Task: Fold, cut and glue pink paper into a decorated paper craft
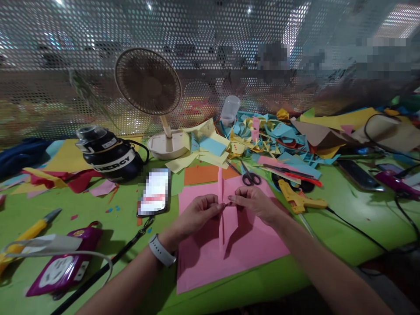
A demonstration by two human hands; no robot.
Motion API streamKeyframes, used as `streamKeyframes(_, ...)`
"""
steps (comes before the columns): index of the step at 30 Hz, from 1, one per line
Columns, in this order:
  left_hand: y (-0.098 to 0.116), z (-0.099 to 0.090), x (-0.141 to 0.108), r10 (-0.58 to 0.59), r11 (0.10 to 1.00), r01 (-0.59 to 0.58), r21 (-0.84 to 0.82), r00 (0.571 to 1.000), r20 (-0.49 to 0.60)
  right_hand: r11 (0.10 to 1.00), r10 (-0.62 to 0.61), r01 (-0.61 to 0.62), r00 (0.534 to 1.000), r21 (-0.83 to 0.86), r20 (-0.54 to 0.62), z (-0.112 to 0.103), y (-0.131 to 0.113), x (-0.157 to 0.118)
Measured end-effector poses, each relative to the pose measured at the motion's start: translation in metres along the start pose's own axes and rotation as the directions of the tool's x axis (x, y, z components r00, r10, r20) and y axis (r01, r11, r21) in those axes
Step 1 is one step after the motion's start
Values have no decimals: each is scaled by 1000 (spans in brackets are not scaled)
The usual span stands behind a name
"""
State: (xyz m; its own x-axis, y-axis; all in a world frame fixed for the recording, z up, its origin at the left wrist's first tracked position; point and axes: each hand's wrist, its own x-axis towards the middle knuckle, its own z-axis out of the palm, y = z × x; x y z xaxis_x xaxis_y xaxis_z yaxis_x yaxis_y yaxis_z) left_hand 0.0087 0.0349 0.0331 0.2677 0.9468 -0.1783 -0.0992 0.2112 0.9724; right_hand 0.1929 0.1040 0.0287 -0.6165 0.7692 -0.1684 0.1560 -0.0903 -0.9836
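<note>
Both my hands meet over a stack of pink paper sheets (203,271). Between them stands a folded pink paper piece (230,221), with a narrow upright strip and a flap on its right side. My left hand (205,209) pinches the strip from the left, thumb and fingers closed on it. From the right, my right hand (252,200) has its thumb and fingertips pinched together beside the strip; what lies between them is too small to tell. Just beyond the right hand, scissors (251,177) rest on the paper's far edge.
A yellow glue gun (298,197) with its cord lies right of the pink sheets. A phone (153,192) lies left of them. Farther back stand a fan (148,81), a dark bottle (108,153) and a heap of paper scraps (272,135). A purple pouch (65,262) is front left.
</note>
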Motion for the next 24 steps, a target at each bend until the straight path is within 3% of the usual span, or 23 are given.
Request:
streamKeyframes(9,-1,-2,1,-30,999,31,23,999,-10,1000,13,-13,1000,-27,-13,-1,2,2)
streamKeyframes(16,0,1,1,-79,997,77,-27,995,-55,998,56,-56,997,15,-43,2,-4,2)
streamKeyframes(24,1,2,-1,-102,986,99,-138,995,-16,1000,21,-19,996,24,-92,-2,0,4)
